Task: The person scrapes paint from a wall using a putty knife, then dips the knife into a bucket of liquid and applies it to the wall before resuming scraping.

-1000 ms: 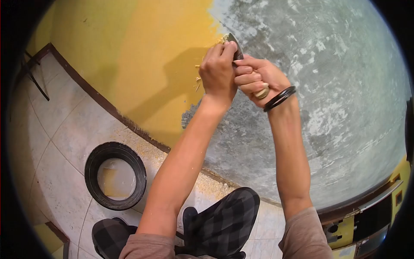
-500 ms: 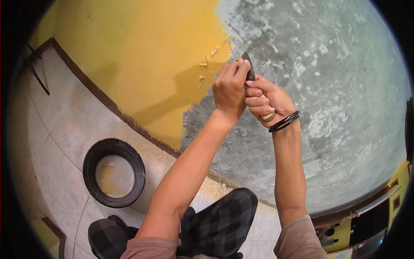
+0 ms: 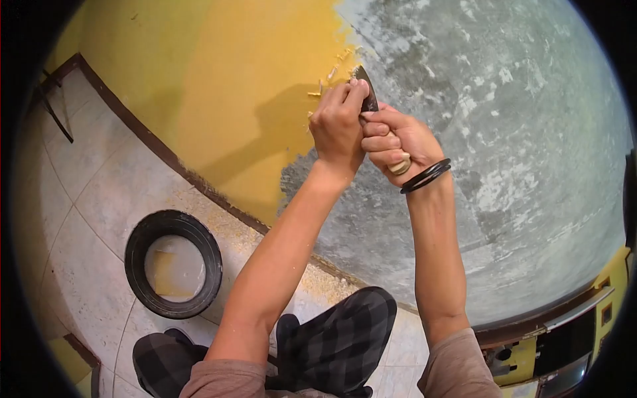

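My right hand (image 3: pixel 401 142) is wrapped round the pale handle of a scraper (image 3: pixel 369 99), whose dark metal blade points up and to the left. The fingers of my left hand (image 3: pixel 337 126) are closed on the blade's left side, near its tip. That tip meets the wall where yellow paint (image 3: pixel 252 60) borders the bared grey surface (image 3: pixel 491 132). Curled paint shavings (image 3: pixel 332 74) cling just left of the blade. Part of the handle is hidden inside my right fist.
A round black bucket (image 3: pixel 136 265) with pale, cloudy liquid stands on the tiled floor (image 3: pixel 86 232) to the left. Paint crumbs (image 3: pixel 325 285) lie along the brown skirting (image 3: pixel 166 156). My bent knees in checked trousers (image 3: pixel 338 345) are below my arms.
Both hands and the scraper have moved a little up and left along the paint edge. The blade tip is now closer to the shavings. My grip looks the same.
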Motion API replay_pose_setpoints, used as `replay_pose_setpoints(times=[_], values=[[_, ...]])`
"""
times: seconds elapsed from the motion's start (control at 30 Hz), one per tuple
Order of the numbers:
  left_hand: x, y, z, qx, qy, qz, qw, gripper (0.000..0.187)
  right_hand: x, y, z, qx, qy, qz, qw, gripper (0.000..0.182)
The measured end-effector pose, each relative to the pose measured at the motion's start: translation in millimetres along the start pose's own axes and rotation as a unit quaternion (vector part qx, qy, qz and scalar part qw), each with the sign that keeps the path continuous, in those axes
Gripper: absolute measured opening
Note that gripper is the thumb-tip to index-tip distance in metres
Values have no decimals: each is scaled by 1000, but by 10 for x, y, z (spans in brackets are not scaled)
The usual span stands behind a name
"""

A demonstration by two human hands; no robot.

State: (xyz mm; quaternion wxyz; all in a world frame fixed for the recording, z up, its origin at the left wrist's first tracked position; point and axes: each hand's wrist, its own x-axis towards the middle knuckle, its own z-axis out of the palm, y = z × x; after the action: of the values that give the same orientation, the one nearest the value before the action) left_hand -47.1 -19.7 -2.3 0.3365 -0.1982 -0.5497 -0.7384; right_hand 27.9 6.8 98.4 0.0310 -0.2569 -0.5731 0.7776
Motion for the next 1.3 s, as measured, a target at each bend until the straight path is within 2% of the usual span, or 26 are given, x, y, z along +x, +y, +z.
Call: replay_pose_setpoints(times=[0.03,0.07,0.17,0.2,0.23,0.3,0.37,0.4,0.57,0.6,0.7,0.77,0.8,0.83,0.87,0.9,0.97,1.0,1.1,1.13,1.23,1.3], values=[[-80,41,18,-1,-2,-5,1000,12,-16,22,-20,24,-15,6,1000,13],[-121,86,43,-12,4,9,1000,11,-134,24,-16,-17,-12,-1,1000,11],[-16,-13,148,-4,30,37,999,6,-69,-36,-63,-26,-13,0,1000,8],[88,-96,136,35,40,37,998,5,144,-110,-189,98,-92,94,986,9],[120,-92,71,73,43,34,996,4,127,-89,-57,106,-84,92,986,9],[176,-56,-30,62,32,10,998,4,164,-64,308,-18,14,9,1000,9],[99,-34,-112,5,-13,5,1000,5,75,36,215,-3,19,8,1000,10],[33,-28,-33,-27,11,46,998,6,-41,51,149,-16,11,-11,1000,11],[69,-59,22,-10,-9,27,1000,8,46,-71,75,-18,-33,0,999,13],[62,-59,42,-6,2,16,1000,8,13,-63,137,-21,8,-9,1000,14],[9,52,68,7,14,9,1000,7,-124,-43,62,-41,7,-15,999,12],[-30,79,117,-8,23,35,999,10,-103,-47,65,-41,31,-21,998,16],[23,7,157,22,62,64,996,11,67,-92,-40,-9,-20,33,999,19],[88,-33,129,20,57,67,996,11,153,-162,-73,25,-63,87,994,22],[120,-80,63,17,29,30,999,10,256,-243,-84,13,-100,142,985,28],[201,-79,-15,20,12,-2,1000,9,195,-242,-18,13,-103,142,984,28],[124,2,-71,14,9,7,1000,9,50,-115,157,-82,-28,59,995,28],[98,18,-5,3,19,26,999,9,-99,-51,257,-31,52,17,998,20],[126,-66,79,4,24,39,999,12,-13,-99,129,-40,1,-3,999,13],[191,-104,65,25,22,39,999,12,91,-127,110,-7,-51,24,998,12],[194,5,27,10,26,30,999,15,86,-139,206,15,-9,16,1000,11],[137,35,-9,-35,0,38,999,14,-2,-130,111,-7,-27,5,1000,10]])
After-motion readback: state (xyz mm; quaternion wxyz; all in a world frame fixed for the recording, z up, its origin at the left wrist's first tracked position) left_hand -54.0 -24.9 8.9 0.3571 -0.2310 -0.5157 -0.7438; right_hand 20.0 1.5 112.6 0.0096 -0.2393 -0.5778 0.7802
